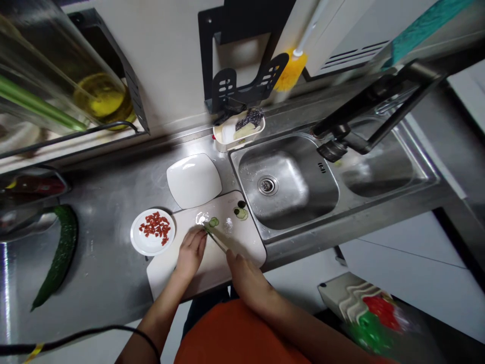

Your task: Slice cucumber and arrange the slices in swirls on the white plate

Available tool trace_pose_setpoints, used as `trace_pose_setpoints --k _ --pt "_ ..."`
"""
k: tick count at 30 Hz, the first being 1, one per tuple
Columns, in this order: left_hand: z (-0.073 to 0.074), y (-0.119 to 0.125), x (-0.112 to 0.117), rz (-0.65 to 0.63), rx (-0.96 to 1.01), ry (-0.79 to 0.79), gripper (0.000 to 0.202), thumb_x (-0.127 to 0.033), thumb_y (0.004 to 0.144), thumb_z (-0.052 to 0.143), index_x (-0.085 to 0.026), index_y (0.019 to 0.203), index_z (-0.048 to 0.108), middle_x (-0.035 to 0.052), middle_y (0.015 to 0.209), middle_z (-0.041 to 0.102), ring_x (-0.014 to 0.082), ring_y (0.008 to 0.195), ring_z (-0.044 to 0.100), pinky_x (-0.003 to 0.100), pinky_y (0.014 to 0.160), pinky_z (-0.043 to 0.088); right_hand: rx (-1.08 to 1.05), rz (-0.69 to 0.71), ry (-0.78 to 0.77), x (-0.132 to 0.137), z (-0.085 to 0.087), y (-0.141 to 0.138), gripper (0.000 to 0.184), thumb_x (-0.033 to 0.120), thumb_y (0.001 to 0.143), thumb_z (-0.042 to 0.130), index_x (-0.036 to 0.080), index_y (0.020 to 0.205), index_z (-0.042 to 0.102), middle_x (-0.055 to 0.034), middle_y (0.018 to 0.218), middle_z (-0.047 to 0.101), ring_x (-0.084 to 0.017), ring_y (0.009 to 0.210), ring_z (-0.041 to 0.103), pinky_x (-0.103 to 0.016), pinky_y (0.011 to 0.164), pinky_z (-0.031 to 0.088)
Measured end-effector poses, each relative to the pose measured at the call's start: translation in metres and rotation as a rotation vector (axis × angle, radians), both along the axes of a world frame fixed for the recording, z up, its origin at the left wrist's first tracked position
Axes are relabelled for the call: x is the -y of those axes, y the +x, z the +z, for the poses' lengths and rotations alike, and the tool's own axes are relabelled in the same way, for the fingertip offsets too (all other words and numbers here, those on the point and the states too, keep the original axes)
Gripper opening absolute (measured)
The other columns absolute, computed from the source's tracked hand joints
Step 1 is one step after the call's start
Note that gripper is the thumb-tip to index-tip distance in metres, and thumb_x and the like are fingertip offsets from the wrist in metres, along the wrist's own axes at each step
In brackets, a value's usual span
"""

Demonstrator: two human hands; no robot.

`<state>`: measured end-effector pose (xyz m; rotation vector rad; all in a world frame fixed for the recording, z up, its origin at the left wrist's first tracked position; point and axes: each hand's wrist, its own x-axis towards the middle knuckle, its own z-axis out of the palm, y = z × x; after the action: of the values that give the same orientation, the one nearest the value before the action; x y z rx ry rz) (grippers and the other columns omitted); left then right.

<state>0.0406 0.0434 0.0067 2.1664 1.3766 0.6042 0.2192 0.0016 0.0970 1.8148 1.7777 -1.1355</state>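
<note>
My right hand (246,278) is closed round the handle of a knife (217,239). The knife's blade slants up and left over the white cutting board (215,268), its tip beside my left fingers. On the board, my left hand (192,251) is curled over a cucumber piece, mostly hidden beneath the fingers. Just beyond the blade lie thin pale-green cucumber slices (214,222). Cucumber ends (241,213) with dark skin rest near the board's right corner.
A white plate of chopped red bits (154,228) stands left of the board, a bare square plate (194,180) behind it. A whole cucumber (58,258) lies far left. On the right are a steel sink (291,177) and black faucet (337,144). A sponge holder (238,132) sits behind.
</note>
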Motion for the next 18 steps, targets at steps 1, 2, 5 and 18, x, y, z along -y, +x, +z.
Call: trace_pose_setpoints --k 1,2,5,18 --pt "0.000 0.000 0.000 0.001 0.002 -0.002 0.022 -0.015 0.088 0.050 -0.018 0.107 0.060 0.0078 0.108 0.064 0.0199 0.106 0.058 0.040 0.097 0.048 -0.005 -0.003 0.006 0.000 -0.003 -0.001 0.041 0.001 0.086 0.029 0.016 0.112 0.057 -0.0130 0.099 0.067 -0.023 0.087 0.066 -0.028 0.069 0.048" --pt "0.000 0.000 0.000 0.002 0.003 -0.003 0.023 -0.015 0.088 0.050 -0.018 0.108 0.060 0.0077 0.108 0.064 0.0199 0.106 0.058 0.040 0.097 0.048 -0.011 -0.006 0.011 0.000 -0.006 -0.001 0.041 0.001 0.087 0.029 0.016 0.114 0.056 -0.0129 0.100 0.067 -0.023 0.089 0.065 -0.028 0.071 0.048" --pt "0.000 0.000 0.000 0.001 0.002 -0.010 0.022 -0.015 0.087 0.051 -0.018 0.107 0.060 0.0077 0.107 0.065 0.0199 0.106 0.058 0.039 0.096 0.048 -0.021 -0.010 0.025 0.002 -0.017 -0.003 0.041 0.002 0.087 0.029 0.015 0.115 0.056 -0.0122 0.099 0.067 -0.022 0.090 0.064 -0.027 0.074 0.047" --pt "-0.001 0.000 0.001 0.001 -0.015 -0.002 0.023 -0.018 0.089 0.049 -0.018 0.109 0.060 0.0084 0.108 0.065 0.0200 0.106 0.059 0.039 0.096 0.049 -0.054 -0.060 -0.015 0.005 -0.018 0.010 0.042 -0.001 0.082 0.031 0.016 0.113 0.053 -0.0087 0.095 0.066 -0.018 0.085 0.064 -0.023 0.067 0.044"
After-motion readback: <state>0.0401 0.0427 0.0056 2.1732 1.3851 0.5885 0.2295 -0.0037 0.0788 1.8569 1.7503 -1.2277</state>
